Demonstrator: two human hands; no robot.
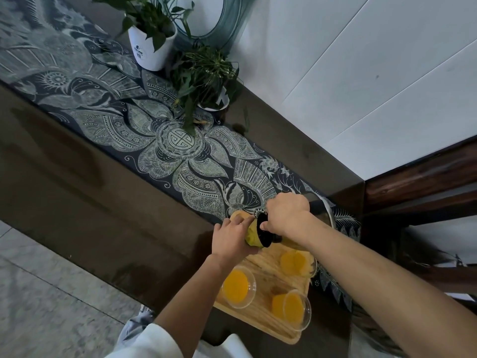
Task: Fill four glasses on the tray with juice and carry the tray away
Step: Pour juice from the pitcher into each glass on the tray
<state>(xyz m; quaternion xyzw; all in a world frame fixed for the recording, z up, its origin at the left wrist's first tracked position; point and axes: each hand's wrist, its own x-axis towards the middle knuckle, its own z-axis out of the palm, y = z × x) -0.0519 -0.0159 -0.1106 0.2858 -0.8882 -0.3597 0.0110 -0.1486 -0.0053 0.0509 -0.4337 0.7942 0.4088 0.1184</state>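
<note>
A wooden tray (260, 319) sits at the near end of the dark table. Three glasses of orange juice stand on it: one on the left (238, 286), one at the front right (293, 308), one at the back right (294, 262). Part of a fourth glass (237, 216) shows beyond my left hand. Above the tray's far end I hold a juice bottle (253, 235), lying nearly on its side. My left hand (229, 239) wraps its yellow body. My right hand (286, 215) grips its black cap (264, 233).
A dark patterned runner (165, 140) crosses the table. Two potted plants (152, 40) (206, 81) stand at the far side by the white wall. A curved glass rim (329, 213) sits behind my right wrist. Dark wooden furniture (418, 182) is on the right, tiled floor (38, 293) on the left.
</note>
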